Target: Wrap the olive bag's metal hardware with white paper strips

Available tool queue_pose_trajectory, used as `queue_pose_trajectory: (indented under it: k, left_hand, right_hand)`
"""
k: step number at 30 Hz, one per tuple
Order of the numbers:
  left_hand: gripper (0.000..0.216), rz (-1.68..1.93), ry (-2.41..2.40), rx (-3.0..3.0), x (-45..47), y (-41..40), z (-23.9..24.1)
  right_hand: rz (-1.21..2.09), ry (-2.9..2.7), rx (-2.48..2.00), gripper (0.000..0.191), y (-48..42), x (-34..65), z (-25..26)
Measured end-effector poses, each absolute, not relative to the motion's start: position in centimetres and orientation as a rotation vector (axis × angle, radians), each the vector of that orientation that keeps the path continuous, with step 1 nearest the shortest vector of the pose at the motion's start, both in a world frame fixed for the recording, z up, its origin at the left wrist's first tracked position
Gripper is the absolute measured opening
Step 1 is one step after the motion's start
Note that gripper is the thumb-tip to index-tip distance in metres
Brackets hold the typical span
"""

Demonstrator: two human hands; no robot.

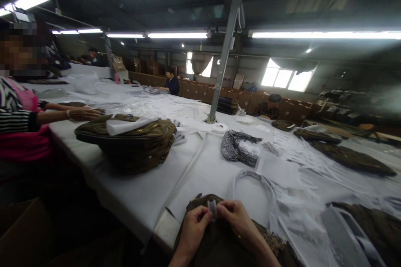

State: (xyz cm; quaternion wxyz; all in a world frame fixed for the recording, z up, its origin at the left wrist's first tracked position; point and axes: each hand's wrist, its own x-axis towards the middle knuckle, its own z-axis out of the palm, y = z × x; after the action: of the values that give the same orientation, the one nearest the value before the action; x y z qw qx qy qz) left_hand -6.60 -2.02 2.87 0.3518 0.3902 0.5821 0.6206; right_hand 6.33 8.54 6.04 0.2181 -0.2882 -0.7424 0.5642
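At the bottom of the view my left hand [193, 222] and my right hand [235, 217] meet over a dark olive garment [219, 246] lying at the near edge of the white table [147, 192]. Both hands pinch a small white tag [212, 208] between their fingertips, just above the garment. A strip of white band [255, 179] loops on the table just beyond my right hand.
A co-worker on the left rests a hand [84, 113] by a stack of olive garments [131, 139]. A grey patterned cloth [236, 148], white papers and more dark garments [351, 156] lie to the right. A metal post [224, 62] rises mid-table. Other people work farther back.
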Motion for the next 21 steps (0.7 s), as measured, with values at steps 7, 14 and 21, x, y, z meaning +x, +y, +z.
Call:
queue_pose_trajectory:
  k: [7,14,21]
  left_hand:
    - [0.023,1.674,1.609,1.128,-6.0,-2.4,3.7]
    - [0.024,1.673,1.672,1.154,-5.4,-2.5,4.2]
    - [0.029,1.685,1.505,1.040,-5.6,-2.2,4.2]
  right_hand:
    - [1.713,-2.011,-0.624,0.029,8.2,5.9,7.9]
    - [1.661,-2.066,-0.646,0.025,7.6,5.3,8.2]
    - [1.475,-2.084,-0.669,0.018,7.3,5.2,7.7]
